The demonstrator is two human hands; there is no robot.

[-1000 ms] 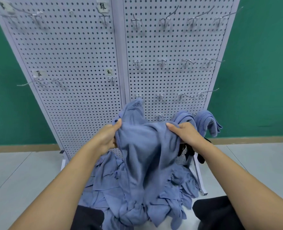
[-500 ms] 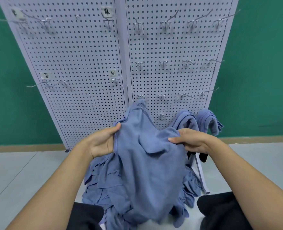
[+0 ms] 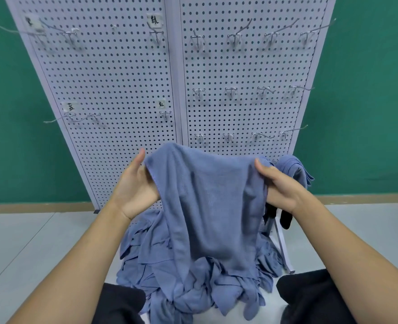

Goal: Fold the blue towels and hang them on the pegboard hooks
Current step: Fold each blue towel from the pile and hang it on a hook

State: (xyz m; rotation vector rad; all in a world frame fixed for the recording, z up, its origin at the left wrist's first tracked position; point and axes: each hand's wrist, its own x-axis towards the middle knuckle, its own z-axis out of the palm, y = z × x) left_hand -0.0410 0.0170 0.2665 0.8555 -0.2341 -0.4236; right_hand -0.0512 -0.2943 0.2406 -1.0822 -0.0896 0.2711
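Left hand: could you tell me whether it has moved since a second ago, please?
Yes: the left hand moved left, away from the centre seam of the pegboard, gripping the towel.

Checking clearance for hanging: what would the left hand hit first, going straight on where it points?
Beyond the blue towel it grips, the left hand likely meets the pegboard; depth unclear.

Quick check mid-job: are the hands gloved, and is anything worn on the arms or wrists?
No gloves: the left hand and right hand are bare. The left forearm and right forearm are bare to the frame edge, with no sleeve, watch or band in view. No rings show on the visible fingers.
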